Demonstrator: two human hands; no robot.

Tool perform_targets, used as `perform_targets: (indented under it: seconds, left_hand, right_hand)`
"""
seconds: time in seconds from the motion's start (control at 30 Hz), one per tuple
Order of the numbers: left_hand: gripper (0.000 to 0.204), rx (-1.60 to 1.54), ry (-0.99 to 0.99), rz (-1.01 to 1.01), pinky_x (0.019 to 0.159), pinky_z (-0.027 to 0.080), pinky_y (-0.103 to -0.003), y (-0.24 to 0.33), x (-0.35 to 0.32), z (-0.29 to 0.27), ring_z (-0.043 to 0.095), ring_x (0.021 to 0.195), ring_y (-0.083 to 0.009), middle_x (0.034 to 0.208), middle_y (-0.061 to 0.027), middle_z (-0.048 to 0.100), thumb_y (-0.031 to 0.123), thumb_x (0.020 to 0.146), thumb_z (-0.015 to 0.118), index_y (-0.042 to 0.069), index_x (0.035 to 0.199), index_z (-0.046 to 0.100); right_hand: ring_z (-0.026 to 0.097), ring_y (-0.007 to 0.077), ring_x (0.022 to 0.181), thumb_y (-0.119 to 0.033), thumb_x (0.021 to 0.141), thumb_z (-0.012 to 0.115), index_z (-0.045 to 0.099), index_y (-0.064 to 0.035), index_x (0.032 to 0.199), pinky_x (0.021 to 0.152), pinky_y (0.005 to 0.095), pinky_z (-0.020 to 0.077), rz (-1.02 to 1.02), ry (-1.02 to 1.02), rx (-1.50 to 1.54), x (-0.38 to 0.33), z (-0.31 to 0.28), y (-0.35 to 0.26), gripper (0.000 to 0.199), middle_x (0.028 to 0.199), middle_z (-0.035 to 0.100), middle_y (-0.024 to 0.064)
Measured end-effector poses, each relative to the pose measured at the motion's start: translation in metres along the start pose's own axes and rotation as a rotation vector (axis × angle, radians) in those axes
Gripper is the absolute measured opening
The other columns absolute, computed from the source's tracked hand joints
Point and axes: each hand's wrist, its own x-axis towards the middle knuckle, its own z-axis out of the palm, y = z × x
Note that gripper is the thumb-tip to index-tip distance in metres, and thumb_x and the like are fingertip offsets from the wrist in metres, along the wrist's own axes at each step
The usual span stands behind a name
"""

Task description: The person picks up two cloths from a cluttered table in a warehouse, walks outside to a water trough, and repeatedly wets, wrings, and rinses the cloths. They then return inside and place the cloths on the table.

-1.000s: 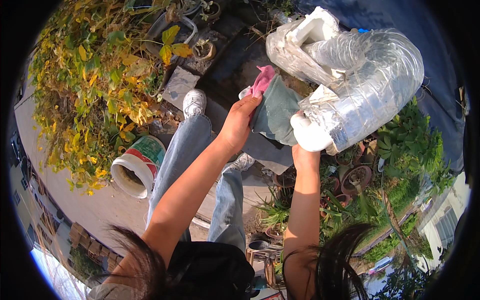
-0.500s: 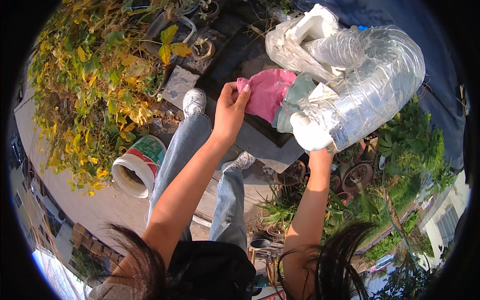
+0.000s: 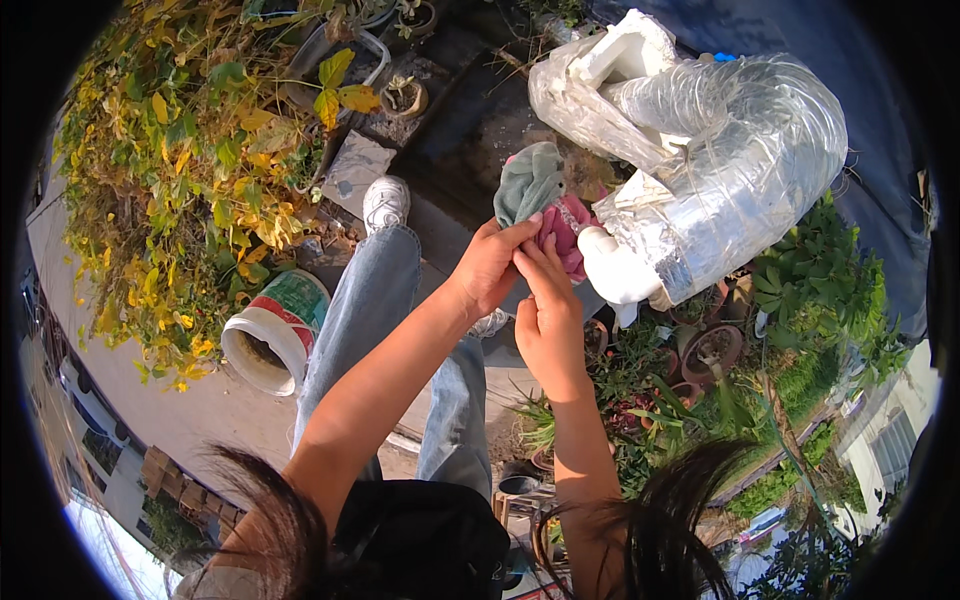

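My left hand [image 3: 490, 268] and my right hand [image 3: 547, 318] meet in the middle of the view and both grip a bunched cloth. The cloth has a grey-green part [image 3: 527, 182] sticking up and a pink part [image 3: 570, 230] beside my right fingers. Just to the right of the cloth lies a large silver foil duct [image 3: 740, 170] with a white end cap [image 3: 612, 270]. My jeans-clad legs and a white shoe [image 3: 385, 203] show below the hands.
A white bucket with a red and green band [image 3: 268, 340] stands on the ground at the left. Yellow-green vines [image 3: 180, 170] fill the upper left. Potted plants [image 3: 720, 350] crowd the right, and a crumpled clear plastic sheet with white foam [image 3: 600, 80] lies at the top.
My right hand let go of the duct's white end and joined the left hand on the cloth. The pink and green cloth went from spread out to bunched between both hands.
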Motion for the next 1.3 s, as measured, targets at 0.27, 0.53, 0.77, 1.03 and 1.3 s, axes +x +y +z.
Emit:
perform_targets:
  seconds: [0.27, 0.53, 0.77, 1.03, 1.3]
  left_hand:
    - [0.055, -0.036, 0.069, 0.046, 0.106, 0.047, -0.041, -0.011, 0.006, 0.000, 0.060, 0.123, -0.0204, 0.135, -0.0085, 0.063, 0.050, 0.104, 0.051, 0.004, 0.135, 0.055]
    - [0.056, 0.396, 0.098, 0.170, 0.085, 0.048, -0.029, -0.019, 0.003, -0.001, 0.059, 0.095, -0.0132, 0.106, -0.0035, 0.063, 0.059, 0.103, 0.045, 0.006, 0.113, 0.061]
    - [0.052, 0.406, 0.359, 0.105, 0.104, 0.037, -0.035, -0.012, 0.004, -0.001, 0.043, 0.122, -0.0205, 0.119, -0.0115, 0.052, 0.038, 0.093, 0.073, 0.004, 0.124, 0.048]
    - [0.094, -0.252, -0.098, -0.115, 0.118, 0.033, -0.048, 0.009, 0.022, -0.008, 0.040, 0.142, -0.0226, 0.158, -0.0028, 0.036, 0.060, 0.090, 0.068, 0.027, 0.160, 0.015]
    - [0.059, -0.202, 0.032, -0.199, 0.110, 0.045, -0.047, 0.006, 0.028, -0.005, 0.060, 0.123, -0.0309, 0.137, -0.0151, 0.062, 0.042, 0.090, 0.067, 0.008, 0.138, 0.054]
  right_hand:
    - [0.060, 0.0320, 0.122, -0.025, 0.102, 0.054, 0.050, -0.0078, 0.143, 0.091, 0.0492, 0.0566, 0.520, 0.152, 0.287, 0.008, -0.012, 0.080, 0.044, 0.124, 0.062, 0.0140]
    - [0.056, 0.0263, 0.124, -0.037, 0.101, 0.058, 0.052, -0.0130, 0.138, 0.100, 0.0542, 0.0512, 0.836, 0.164, 1.498, 0.029, -0.001, 0.074, 0.044, 0.133, 0.060, 0.0072]
    - [0.058, 0.0166, 0.111, 0.005, 0.085, 0.074, 0.055, -0.0021, 0.131, 0.099, 0.0311, 0.0499, 0.692, 0.606, 1.105, 0.029, 0.012, 0.058, 0.050, 0.127, 0.056, 0.0033]
    - [0.062, 0.0161, 0.106, 0.001, 0.076, 0.079, 0.061, 0.0034, 0.123, 0.097, 0.0328, 0.0475, 0.488, 0.301, 0.503, -0.021, -0.016, 0.005, 0.051, 0.116, 0.068, 0.0096]
    - [0.057, 0.0231, 0.123, 0.005, 0.077, 0.078, 0.059, -0.0002, 0.133, 0.106, 0.0350, 0.0446, 0.285, 0.095, 0.455, -0.065, -0.037, 0.035, 0.060, 0.135, 0.058, 0.0106]
